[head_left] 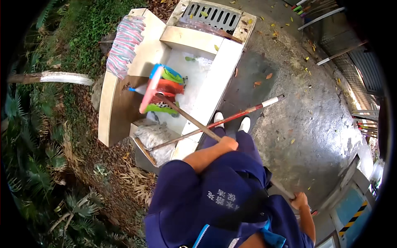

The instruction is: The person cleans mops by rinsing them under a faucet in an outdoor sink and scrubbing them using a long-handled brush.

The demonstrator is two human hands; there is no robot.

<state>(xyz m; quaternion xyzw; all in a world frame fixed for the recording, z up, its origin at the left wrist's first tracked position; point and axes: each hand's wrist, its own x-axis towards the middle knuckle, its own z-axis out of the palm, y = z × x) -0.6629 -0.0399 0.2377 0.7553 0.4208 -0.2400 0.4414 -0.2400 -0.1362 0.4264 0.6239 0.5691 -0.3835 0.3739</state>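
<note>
My left hand (pixel 228 143) grips the wooden pole (pixel 192 119) of a mop partway along its length. Farther back on the same pole, my right hand (pixel 299 201) is closed around it at my right side. The mop's pink head bar (pixel 152 90) stands tilted inside a tiled trough (pixel 214 83). From the bar spread blue, green and red cloth strips (pixel 170 86) over the pale, wet-looking trough floor. A second mop, with a red and white handle (pixel 238 118), crosses beneath my pole. Its greyish-white head (pixel 156 139) rests at the trough's near end.
A striped pink and blue cloth (pixel 126 45) drapes over the trough's left wall. Beyond the far end lies a metal drain grate (pixel 212 15). Plants (pixel 46 161) grow on the left. Wet concrete (pixel 288 130) extends right, with poles (pixel 341 52) along its edge.
</note>
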